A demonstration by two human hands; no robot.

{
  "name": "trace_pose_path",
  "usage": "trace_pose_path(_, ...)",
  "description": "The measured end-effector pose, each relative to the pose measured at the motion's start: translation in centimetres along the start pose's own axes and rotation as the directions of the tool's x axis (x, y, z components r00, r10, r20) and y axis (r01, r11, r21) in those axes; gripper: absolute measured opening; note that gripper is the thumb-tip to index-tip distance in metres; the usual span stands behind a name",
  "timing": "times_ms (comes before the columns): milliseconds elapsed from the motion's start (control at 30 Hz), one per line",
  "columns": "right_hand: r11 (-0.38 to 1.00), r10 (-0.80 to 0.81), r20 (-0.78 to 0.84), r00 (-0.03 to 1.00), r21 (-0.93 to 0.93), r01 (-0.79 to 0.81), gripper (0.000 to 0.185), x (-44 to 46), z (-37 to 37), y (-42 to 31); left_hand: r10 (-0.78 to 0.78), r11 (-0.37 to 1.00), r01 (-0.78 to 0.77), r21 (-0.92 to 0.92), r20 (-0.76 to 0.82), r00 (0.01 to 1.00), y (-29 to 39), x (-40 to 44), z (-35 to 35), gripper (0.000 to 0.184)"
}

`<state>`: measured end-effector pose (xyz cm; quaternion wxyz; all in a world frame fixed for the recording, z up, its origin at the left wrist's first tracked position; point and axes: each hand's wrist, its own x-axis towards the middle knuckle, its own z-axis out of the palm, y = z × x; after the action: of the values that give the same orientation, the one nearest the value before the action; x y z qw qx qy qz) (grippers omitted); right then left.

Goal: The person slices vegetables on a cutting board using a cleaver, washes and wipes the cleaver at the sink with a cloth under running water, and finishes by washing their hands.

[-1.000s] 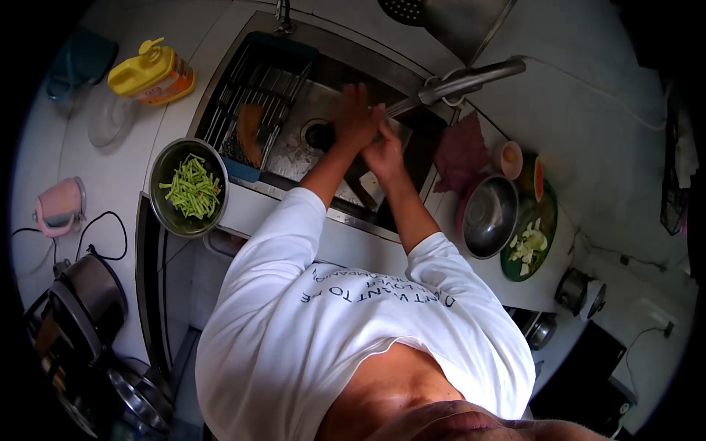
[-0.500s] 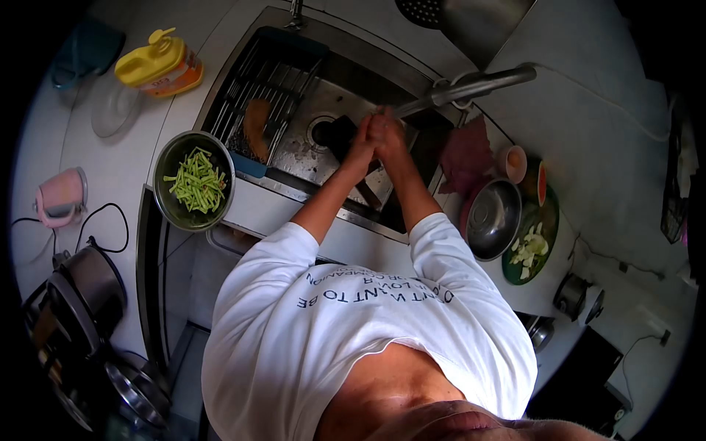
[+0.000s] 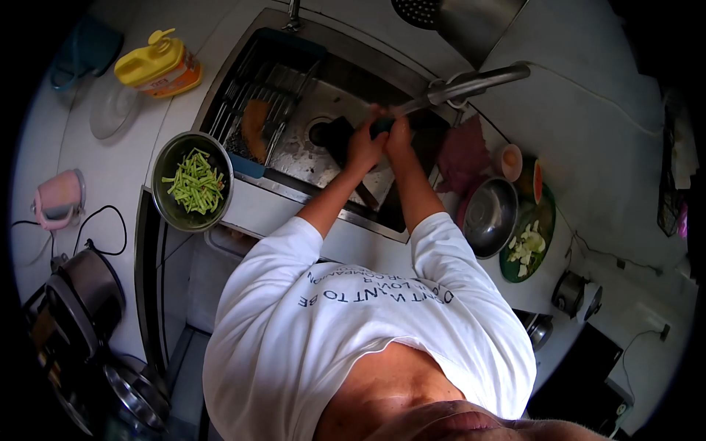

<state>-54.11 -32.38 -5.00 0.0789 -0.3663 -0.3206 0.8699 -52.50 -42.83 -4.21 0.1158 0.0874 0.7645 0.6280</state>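
Observation:
Over the steel sink (image 3: pixel 294 173), my left hand (image 3: pixel 364 147) and my right hand (image 3: pixel 398 136) are close together beneath the end of the faucet (image 3: pixel 471 87). Their fingers are blurred. A dark patch shows between the palms; I cannot tell whether it is an object or the sink behind. Below them in the basin lies what looks like a cleaver, with a dark blade (image 3: pixel 337 138) and a brown handle (image 3: pixel 367 196), partly hidden by my left hand and forearm. A brown curved piece (image 3: pixel 254 128) rests in the drain rack (image 3: pixel 283 88) on the left.
Left of the sink stands a bowl (image 3: pixel 229 180) of cut green beans (image 3: pixel 195 182), with a yellow bottle (image 3: pixel 156 66) farther back. On the right are a reddish cloth (image 3: pixel 465 154), a metal bowl (image 3: pixel 491 217) and a green plate (image 3: pixel 521 273) with pale cut pieces (image 3: pixel 528 245).
My hands have moved slightly apart from their clasped position, opening a dark gap between them. They remain by the faucet end. The things around have only shifted slightly with the view.

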Motion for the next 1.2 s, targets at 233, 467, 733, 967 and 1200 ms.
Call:
trace_pose_path(233,0.983,-0.039,0.139,0.990,-0.174,0.063,0.014,-3.3,-3.1,-3.3,-0.423,0.808,0.379,-0.451,0.004,0.906,-2.3,5.5,-2.1,0.036)
trace_pose_path(467,0.999,-0.030,0.015,0.999,-0.025,0.031,0.020,-2.7,-3.5,-3.2,-0.066,0.969,0.005,-0.248,-0.237,0.969,-1.9,6.2,1.3,0.034)
trace_pose_path(733,1.000,-0.019,0.242,0.970,0.015,0.016,0.053,-3.9,-5.3,1.1,0.029,0.852,-0.151,0.502,0.243,0.970,5.5,0.0,3.1,0.043)
trace_pose_path(967,0.980,0.161,-0.158,0.974,-0.092,-0.177,0.037,-5.7,-4.9,0.3,0.124,0.900,-0.129,0.416,0.039,0.992,-15.0,2.4,4.6,0.033)
trace_pose_path(1200,1.000,-0.001,0.100,0.995,-0.003,0.002,0.033,-7.7,-7.7,-3.3,-0.303,0.713,-0.024,0.701,0.339,0.891,-21.1,-4.3,6.4,0.036)
